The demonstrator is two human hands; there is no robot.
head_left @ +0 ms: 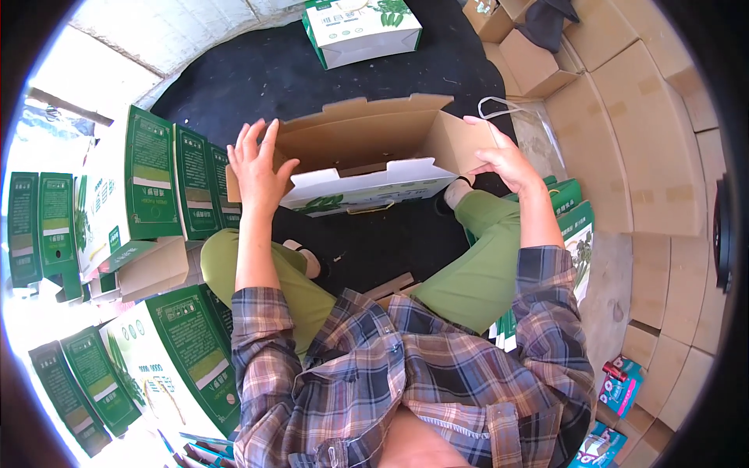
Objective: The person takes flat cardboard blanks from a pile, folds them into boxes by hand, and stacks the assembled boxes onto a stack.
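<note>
A cardboard carton point(367, 187) stands between my knees with its top open. Its inside is bare brown board and its near outer wall is white with green vegetable pictures and a small rope handle. Tabbed flaps rise along both long edges. My left hand point(261, 164) is at the carton's left end, fingers spread and stretched upward against the end flap. At the right end, my right hand point(503, 160) has its thumb and fingers around the brown end flap. The carton's bottom is mostly in shadow.
Several green and white cartons point(152, 175) are lined up at my left. A finished-looking carton point(370, 35) lies on the black ground sheet point(312, 70) ahead. Brown boxes point(647, 140) are stacked at my right, with a clear plastic bag point(538, 132) before them.
</note>
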